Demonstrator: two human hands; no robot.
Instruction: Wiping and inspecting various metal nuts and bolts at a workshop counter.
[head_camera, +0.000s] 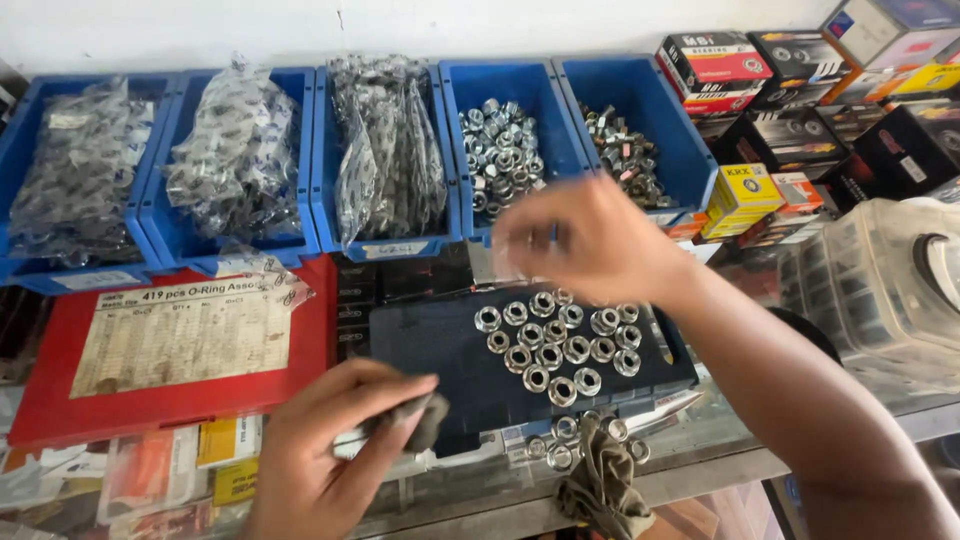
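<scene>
Nuts (556, 342) lie in rough rows on a dark tray (430, 350), about twenty of them, bright and set close together at its right half. That batch looks already laid out, judging by the tidy rows; the left half of the tray is bare. A few more nuts (560, 440) sit loose below the tray's front edge, beside a crumpled grey-brown cloth (600, 480) that hangs over the edge of the surface (700, 470).

The left hand (335, 450), below the tray's left corner, is closed around a small dark rag (425, 420), pinched between thumb and fingers. The right hand (590, 240) is blurred above the tray's far edge, fingers curled; whether it holds a nut cannot be told.

Behind the tray, five blue bins stand in a row. One bin (505, 150) is heaped with shiny nuts and the bin (625, 150) to its right holds duller ones, so plenty of stock appears left to handle. A red box (170, 340) lies left of the tray.
</scene>
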